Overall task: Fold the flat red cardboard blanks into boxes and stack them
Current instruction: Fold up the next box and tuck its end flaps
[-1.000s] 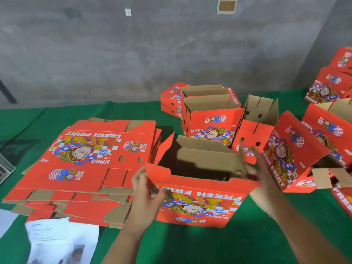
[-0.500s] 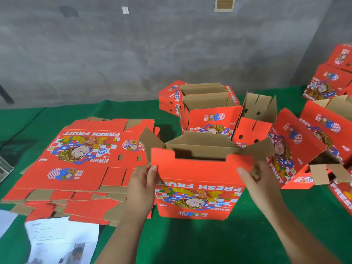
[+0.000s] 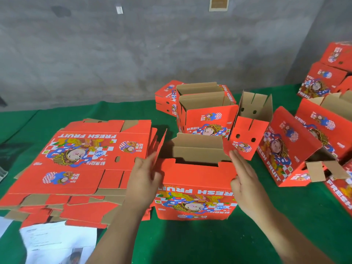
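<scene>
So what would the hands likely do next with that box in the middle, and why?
Probably fold the side flaps inward. The box stands upright with its top open, the left hand and right hand flat against its two ends, and the left flap sticks up unfolded.

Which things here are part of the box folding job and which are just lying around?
Part of the job:
- half-folded box between left hand and right hand
- stack of flat blanks
- folded boxes behind
- folded boxes at right

Lying about:
- printed papers
</scene>
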